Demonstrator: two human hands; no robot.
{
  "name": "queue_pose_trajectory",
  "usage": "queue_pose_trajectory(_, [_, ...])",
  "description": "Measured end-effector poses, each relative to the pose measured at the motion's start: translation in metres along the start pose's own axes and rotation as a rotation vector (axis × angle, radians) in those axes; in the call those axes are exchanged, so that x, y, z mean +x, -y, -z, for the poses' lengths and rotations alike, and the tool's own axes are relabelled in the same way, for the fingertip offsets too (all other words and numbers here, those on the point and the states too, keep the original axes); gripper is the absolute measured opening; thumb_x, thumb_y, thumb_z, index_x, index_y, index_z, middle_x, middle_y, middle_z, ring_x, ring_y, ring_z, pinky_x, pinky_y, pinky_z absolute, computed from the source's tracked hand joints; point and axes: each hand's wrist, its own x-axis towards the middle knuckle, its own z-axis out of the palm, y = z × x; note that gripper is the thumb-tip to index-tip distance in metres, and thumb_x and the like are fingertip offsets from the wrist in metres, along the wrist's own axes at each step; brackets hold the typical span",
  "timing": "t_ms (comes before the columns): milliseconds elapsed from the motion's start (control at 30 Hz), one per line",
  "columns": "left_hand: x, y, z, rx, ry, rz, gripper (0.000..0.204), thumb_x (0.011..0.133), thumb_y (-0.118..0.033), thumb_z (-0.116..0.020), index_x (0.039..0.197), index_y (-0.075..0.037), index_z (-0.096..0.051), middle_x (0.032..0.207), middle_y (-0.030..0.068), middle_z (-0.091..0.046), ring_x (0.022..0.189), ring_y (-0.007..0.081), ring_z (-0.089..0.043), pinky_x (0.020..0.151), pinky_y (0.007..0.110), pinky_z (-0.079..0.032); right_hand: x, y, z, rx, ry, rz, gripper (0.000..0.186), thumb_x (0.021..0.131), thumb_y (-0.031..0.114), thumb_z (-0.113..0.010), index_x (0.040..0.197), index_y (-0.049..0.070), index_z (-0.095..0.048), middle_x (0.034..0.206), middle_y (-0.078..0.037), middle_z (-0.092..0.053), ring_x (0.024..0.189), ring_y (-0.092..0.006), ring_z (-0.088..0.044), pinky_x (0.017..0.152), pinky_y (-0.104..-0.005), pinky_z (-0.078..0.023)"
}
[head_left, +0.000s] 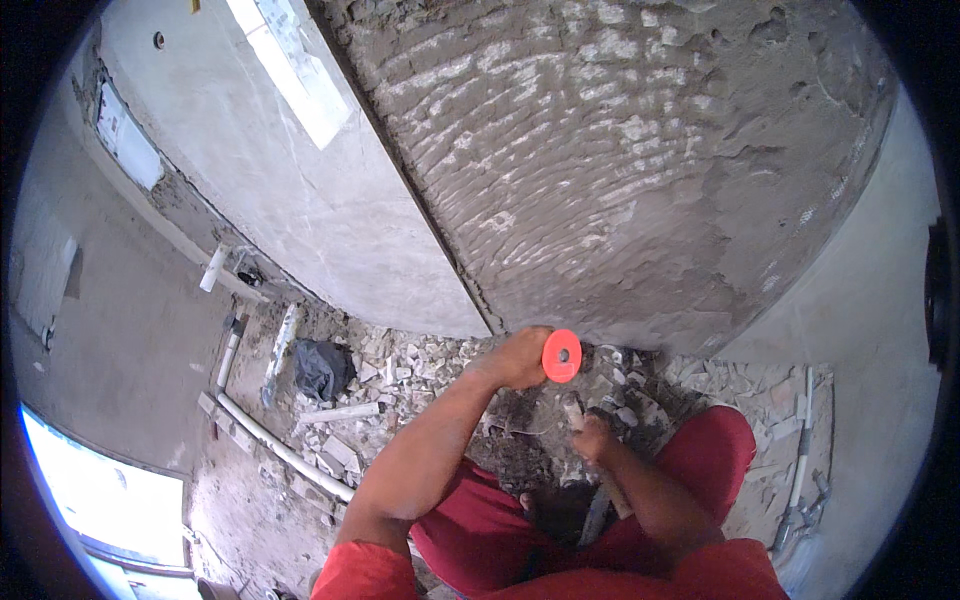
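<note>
My left hand (522,358) is closed around a chisel, down low by the foot of the wall. The chisel's round orange hand guard (562,368) faces up, with the grey striking end at its centre; the guard hides the blade. Lower and to the right, my right hand (594,440) is wrapped around a wooden handle (617,497), probably a hammer's. A pale end (573,408) sticks out beyond the fingers, its shape hard to make out. In front rises a tile or panel edge beside a wall of ridged grey mortar (560,170).
Broken tile rubble (390,355) covers the floor along the wall. A black plastic bag (323,370) lies to the left, near a long white pipe (285,455). More pipe (801,465) runs at the right. A smooth pale panel (300,210) covers the wall's left part.
</note>
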Motion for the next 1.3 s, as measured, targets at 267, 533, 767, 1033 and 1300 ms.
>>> queue_pose_trajectory(267, [-0.015,0.022,0.023,-0.006,0.154,0.015,0.019,0.074,-0.011,-0.064,0.088,0.003,-0.066,0.089,0.0276,-0.067,0.092,0.0449,-0.064,0.078,0.048,-0.053,0.003,0.001,0.005,0.069,0.114,-0.031,0.043,0.081,0.029,-0.065,0.108,-0.004,-0.06,0.097,-0.028,-0.067,0.093,-0.0426,-0.066,0.082,-0.0495,-0.051])
queue_pose_trajectory(533, [-0.004,-0.025,0.042,0.102,0.248,0.081,0.023,0.075,-0.016,-0.067,0.089,0.003,-0.068,0.09,0.0269,-0.069,0.089,0.041,-0.068,0.076,0.047,-0.054,0.044,-0.091,-0.016,-0.609,0.141,0.576,0.042,0.087,0.028,-0.064,0.119,0.0,-0.059,0.115,-0.024,-0.064,0.104,-0.0341,-0.065,0.083,-0.0442,-0.051])
queue_pose_trajectory(767, [0.011,-0.01,0.014,0.122,0.295,-0.036,0.021,0.073,-0.014,-0.067,0.086,0.002,-0.069,0.088,0.0253,-0.07,0.089,0.0381,-0.07,0.071,0.047,-0.055,0.051,-0.106,-0.017,-0.096,0.206,0.182,0.038,0.09,0.029,-0.064,0.119,0.005,-0.06,0.109,-0.015,-0.066,0.098,-0.0251,-0.062,0.083,-0.04,-0.05])
queue_pose_trajectory(1033, [0.002,-0.026,0.019,0.04,0.246,-0.125,0.02,0.072,-0.018,-0.068,0.082,-0.001,-0.07,0.087,0.0224,-0.07,0.086,0.0387,-0.07,0.07,0.048,-0.054,0.034,-0.083,0.013,0.142,0.217,-0.15,0.035,0.092,0.037,-0.066,0.104,0.004,-0.065,0.084,-0.01,-0.064,0.079,-0.0206,-0.061,0.07,-0.0381,-0.048])
queue_pose_trajectory(1300, [0.005,-0.026,0.01,0.063,0.237,-0.179,0.026,0.074,-0.026,-0.069,0.085,-0.003,-0.066,0.088,0.0212,-0.069,0.09,0.0427,-0.066,0.073,0.051,-0.053,0.005,-0.025,0.034,0.372,0.297,-0.344,0.03,0.095,0.033,-0.062,0.083,0.007,-0.059,0.059,-0.002,-0.05,0.043,-0.0138,-0.045,0.038,-0.0332,-0.04])
